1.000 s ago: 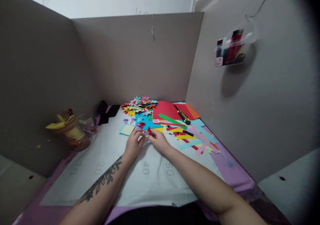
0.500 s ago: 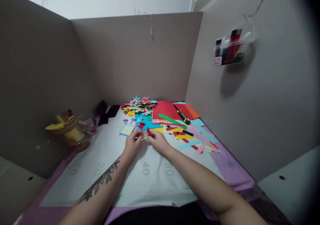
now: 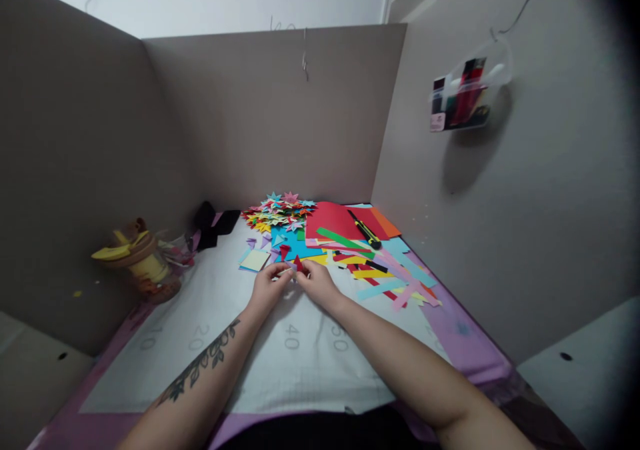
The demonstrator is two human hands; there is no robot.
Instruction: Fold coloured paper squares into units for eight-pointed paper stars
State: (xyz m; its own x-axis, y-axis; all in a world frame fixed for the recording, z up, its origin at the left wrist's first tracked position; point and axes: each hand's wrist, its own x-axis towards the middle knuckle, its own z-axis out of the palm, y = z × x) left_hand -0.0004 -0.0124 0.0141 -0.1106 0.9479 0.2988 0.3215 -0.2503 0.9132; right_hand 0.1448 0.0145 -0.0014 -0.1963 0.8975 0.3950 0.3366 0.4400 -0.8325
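Note:
My left hand (image 3: 269,285) and my right hand (image 3: 319,283) meet above the white sheet, fingertips nearly touching. Between them they pinch a small folded paper piece (image 3: 294,268), pale lilac or white. A red folded point (image 3: 299,262) stands up at my right fingertips and seems part of it; the lower portion is hidden by fingers. Just beyond lies another red folded piece (image 3: 284,251). A stack of square papers (image 3: 255,260), pale yellow on top, sits by my left hand. Small lilac folded pieces (image 3: 265,241) lie farther back.
Many folded paper stars (image 3: 280,211) are heaped at the back. Red paper sheets (image 3: 330,223) carry a box cutter (image 3: 365,230). Coloured paper strips (image 3: 395,280) spread at right. A pot (image 3: 145,260) stands left; a clear container (image 3: 465,97) hangs on the right wall.
My left fingertips have shifted slightly right, narrowing the gap to my right hand. The paper between them has turned a little. My right hand has barely moved.

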